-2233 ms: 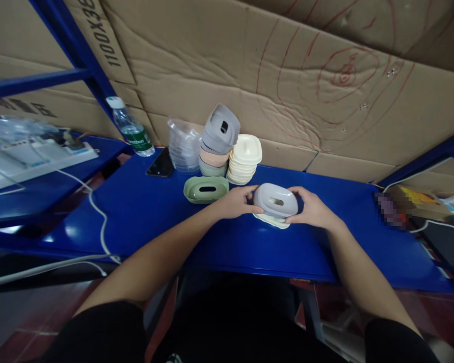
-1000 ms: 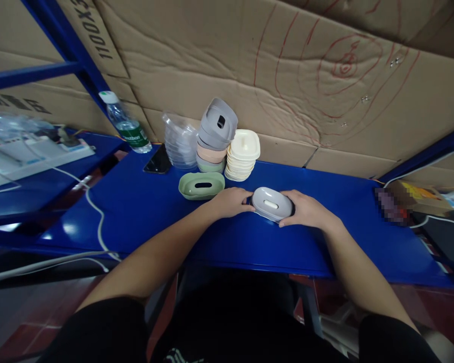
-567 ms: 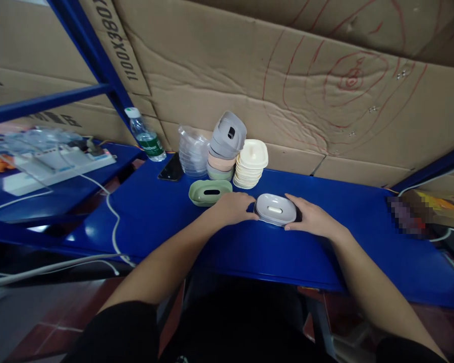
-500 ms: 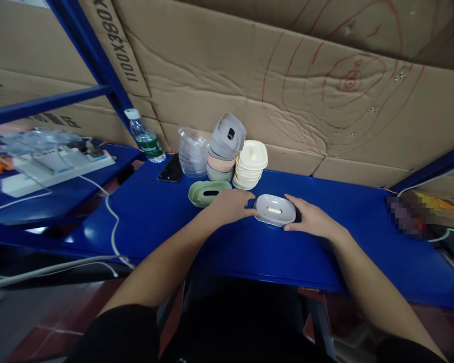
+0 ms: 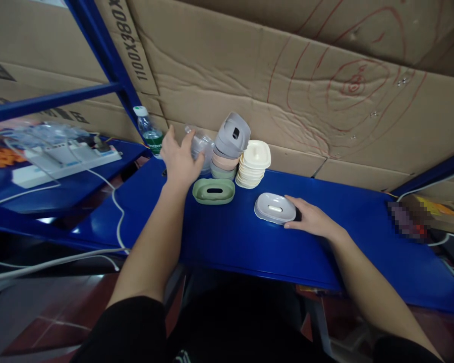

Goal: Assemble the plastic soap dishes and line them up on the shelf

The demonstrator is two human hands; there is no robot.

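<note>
My left hand [image 5: 182, 157] is spread beside a stack of clear plastic covers [image 5: 203, 147], fingers apart and nothing visible between them. Whether its fingertips touch the stack I cannot tell. My right hand [image 5: 313, 218] has thumb and fingers around the right end of a pale grey oval dish [image 5: 275, 207]. That dish rests on the table, with a small white bar in its middle. A green oval dish [image 5: 214, 191] with a dark slot lies to its left. Behind stand a stack of grey, peach and green dishes [image 5: 230, 136] and a pile of cream trays [image 5: 255, 155].
A water bottle [image 5: 150, 135] stands at the back left of the blue table [image 5: 227, 242]. A white power strip [image 5: 66, 166] and cables lie further left. Cardboard [image 5: 242, 75] walls the back. At the right is a cardboard box [image 5: 444, 212] beside a blurred-out item.
My left hand has left the pale grey dish and moved left and back to the clear covers, its fingers spreading. My right hand stays at the dish, which has barely moved.
</note>
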